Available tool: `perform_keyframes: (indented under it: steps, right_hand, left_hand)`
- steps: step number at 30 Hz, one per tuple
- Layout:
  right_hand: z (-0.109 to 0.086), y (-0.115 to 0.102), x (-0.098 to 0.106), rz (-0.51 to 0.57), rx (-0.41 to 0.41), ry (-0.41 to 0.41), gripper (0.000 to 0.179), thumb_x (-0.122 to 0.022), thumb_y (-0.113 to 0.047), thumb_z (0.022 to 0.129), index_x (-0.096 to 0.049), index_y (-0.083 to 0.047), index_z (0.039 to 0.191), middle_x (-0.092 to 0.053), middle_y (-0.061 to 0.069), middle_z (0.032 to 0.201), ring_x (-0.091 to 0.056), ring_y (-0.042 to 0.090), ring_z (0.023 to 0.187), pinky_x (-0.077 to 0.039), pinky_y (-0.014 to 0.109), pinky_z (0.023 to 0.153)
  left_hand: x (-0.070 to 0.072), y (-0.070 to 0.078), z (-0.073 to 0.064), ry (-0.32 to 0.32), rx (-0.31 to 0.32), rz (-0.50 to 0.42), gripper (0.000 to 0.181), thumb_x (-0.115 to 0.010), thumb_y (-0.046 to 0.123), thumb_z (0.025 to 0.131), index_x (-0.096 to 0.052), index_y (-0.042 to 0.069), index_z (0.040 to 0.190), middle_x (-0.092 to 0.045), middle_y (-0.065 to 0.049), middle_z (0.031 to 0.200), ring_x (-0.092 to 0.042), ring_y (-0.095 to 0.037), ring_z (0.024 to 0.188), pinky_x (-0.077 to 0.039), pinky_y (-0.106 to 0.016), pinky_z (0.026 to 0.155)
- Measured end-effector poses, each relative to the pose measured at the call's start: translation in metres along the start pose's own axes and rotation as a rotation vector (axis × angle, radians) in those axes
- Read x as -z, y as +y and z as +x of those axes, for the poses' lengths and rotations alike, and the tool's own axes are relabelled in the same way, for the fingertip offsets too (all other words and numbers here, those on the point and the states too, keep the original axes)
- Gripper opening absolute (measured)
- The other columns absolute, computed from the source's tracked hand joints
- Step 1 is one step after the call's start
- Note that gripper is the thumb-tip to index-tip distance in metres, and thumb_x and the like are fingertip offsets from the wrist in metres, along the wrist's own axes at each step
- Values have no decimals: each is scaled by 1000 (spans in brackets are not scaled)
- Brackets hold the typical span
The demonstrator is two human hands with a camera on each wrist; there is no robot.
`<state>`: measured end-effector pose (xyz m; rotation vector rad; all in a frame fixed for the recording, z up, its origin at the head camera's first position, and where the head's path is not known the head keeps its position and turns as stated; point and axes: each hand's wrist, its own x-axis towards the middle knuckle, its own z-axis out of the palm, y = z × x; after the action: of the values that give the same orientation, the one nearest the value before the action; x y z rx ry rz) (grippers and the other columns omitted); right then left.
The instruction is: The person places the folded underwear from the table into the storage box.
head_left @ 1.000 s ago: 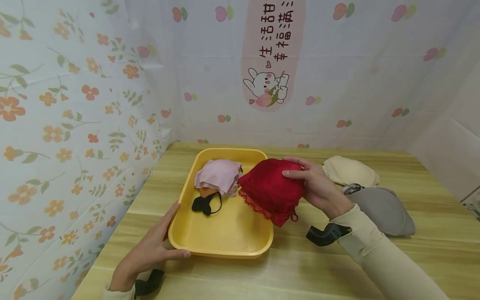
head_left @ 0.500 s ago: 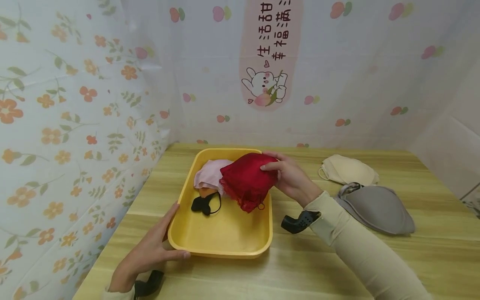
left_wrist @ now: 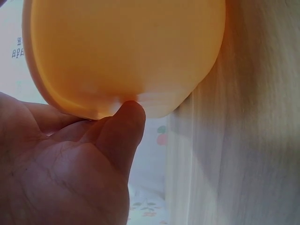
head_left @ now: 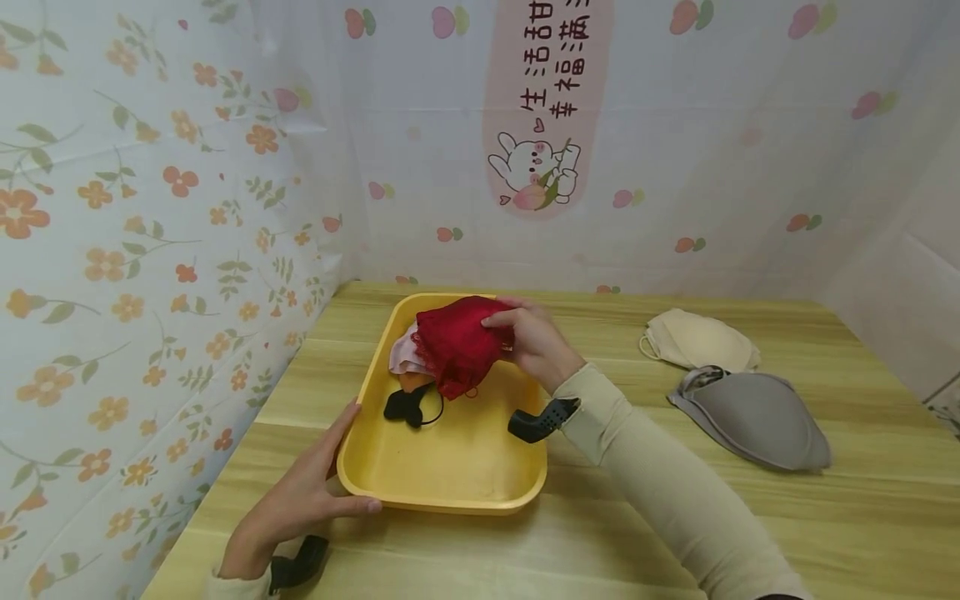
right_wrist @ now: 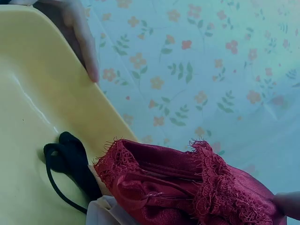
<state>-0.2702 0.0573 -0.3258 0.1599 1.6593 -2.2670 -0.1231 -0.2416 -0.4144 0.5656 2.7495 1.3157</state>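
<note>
A folded red bra (head_left: 461, 337) with lace trim is in my right hand (head_left: 536, 340), pinched between thumb and fingers over the far part of a yellow plastic basin (head_left: 442, 506). Beneath it, partly covered, lies a pink cloth item (head_left: 405, 354). In the right wrist view the red bra (right_wrist: 164, 187) shows its lace edges, and a thumb touches its right end. My left hand (head_left: 296, 500) rests on the basin's near left corner, fingers straight along the side and thumb along the front. The left wrist view shows that thumb (left_wrist: 126, 129) against the outer wall.
Inside the basin lies a black item with a thin loop (head_left: 407, 406), beside a bit of orange. To the right on the wood-grain table (head_left: 600, 533) lie a beige bra (head_left: 701, 340) and a grey bra (head_left: 757, 417). Patterned cloth walls stand behind and left.
My right hand has carried the red bra leftward from the basin's right rim to over the pink item, covering much of it. The left hand stays at the corner.
</note>
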Motion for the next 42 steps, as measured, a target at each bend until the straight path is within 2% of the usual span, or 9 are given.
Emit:
perform_keyframes:
  steps: [3, 7, 11, 14, 16, 22, 28, 33, 42]
  right_hand:
    - [7, 3, -5, 19, -2, 11, 58, -60, 1, 92, -40, -11, 145, -58, 0, 108, -61, 11, 71, -51, 27, 67]
    - [14, 6, -12, 33, 7, 32, 59, -60, 2, 90, -42, -10, 145, -56, 3, 120, -59, 14, 83, -50, 28, 71]
    - [22, 10, -19, 53, 14, 61, 62, -60, 5, 89, -41, -9, 147, -50, 8, 141, -54, 22, 109, -51, 37, 92]
    - [29, 16, -26, 75, 13, 75, 64, -60, 7, 88, -42, -9, 147, -45, 11, 150, -51, 27, 123, -46, 47, 108]
    - [33, 20, -30, 83, 13, 85, 63, -61, 9, 87, -45, -9, 145, -45, 12, 150, -50, 28, 125, -44, 50, 111]
    - [42, 33, -36, 45, 44, 130, 59, -65, 9, 85, -49, -9, 140, -51, 15, 142, -55, 28, 118, -48, 47, 108]
    - [47, 42, -37, -99, 108, 172, 56, -71, 6, 83, -53, -8, 135, -50, 17, 142, -53, 33, 124, -49, 46, 108]
    - [48, 44, -35, -272, 159, 183, 55, -74, -1, 84, -56, -8, 135, -52, 16, 142, -54, 35, 126, -51, 44, 107]
    - [48, 43, -29, -593, 158, 176, 56, -77, -15, 86, -57, -14, 138, -56, 12, 144, -53, 33, 129, -47, 42, 110]
  left_hand:
    - [0, 0, 0, -2, -6, -11, 123, -92, 29, 71, -11, 8, 162, -21, -26, 165, -35, -46, 145, -28, -4, 103]
    - [0, 0, 0, 0, -20, -22, 124, -92, 27, 71, -11, 7, 162, -21, -27, 165, -35, -47, 144, -28, -3, 103]
    - [-1, 0, 0, 6, -19, -13, 124, -93, 28, 70, -12, 7, 162, -21, -28, 165, -35, -47, 144, -28, -3, 103]
    - [-1, 1, 0, 7, -8, -9, 124, -92, 28, 71, -12, 8, 162, -21, -28, 165, -36, -47, 144, -30, -5, 103]
    - [-1, 1, -1, 7, -7, -6, 123, -92, 28, 71, -12, 8, 162, -21, -28, 164, -37, -47, 143, -32, -6, 103]
    - [-1, 0, 0, 7, -16, 3, 123, -92, 28, 71, -12, 8, 162, -21, -27, 164, -36, -47, 144, -32, -6, 103]
    - [-1, 1, 0, 9, -11, 0, 123, -92, 29, 71, -13, 8, 162, -22, -28, 164, -36, -47, 144, -31, -6, 104]
    - [-1, 1, 0, 6, -1, 10, 123, -92, 30, 71, -13, 9, 162, -23, -27, 164, -37, -47, 144, -32, -7, 104]
    - [-1, 1, -1, 9, 9, 11, 123, -92, 31, 71, -13, 10, 162, -23, -25, 165, -36, -46, 145, -31, -7, 105]
